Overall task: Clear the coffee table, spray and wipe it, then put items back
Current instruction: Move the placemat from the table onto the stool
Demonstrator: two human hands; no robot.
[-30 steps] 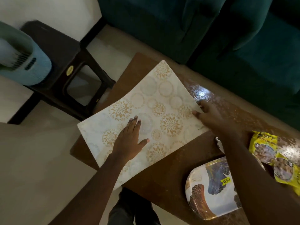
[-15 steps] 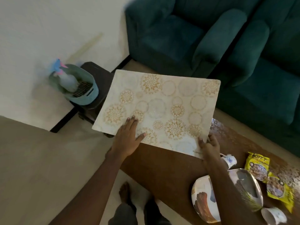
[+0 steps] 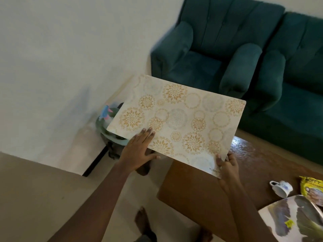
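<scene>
Well beyond the left hand [image 3: 138, 151] and right hand [image 3: 227, 165]: two green armchairs [image 3: 209, 67], no part of the job. Under and to the right of the right hand: the brown desk [image 3: 201, 198], glossy at its far side, whether from spray or plain polish impossible to tell.

Held off the desk between both hands, a little tilted, reaching out past the desk's left end: the patterned mat [image 3: 183, 119]. Left hand with fingers laid straight and flat on top near the front edge, thumb spread along that edge. Right hand pinching the near right corner, thumb on top, fingers curled below.

On the desk, to the right of the right hand: a printed tray [image 3: 288, 219]. Beyond the left hand, half hidden by the mat: a basket [image 3: 113, 138]. On the desk again, right of the right hand: a yellow packet [image 3: 312, 191] and, nearer, a cup [image 3: 281, 188] on its side. In the basket: a spray bottle [image 3: 105, 113].

Probably the clearing stage, one item lifted and three to go. Spraying, wiping and putting back most likely all ahead.
</scene>
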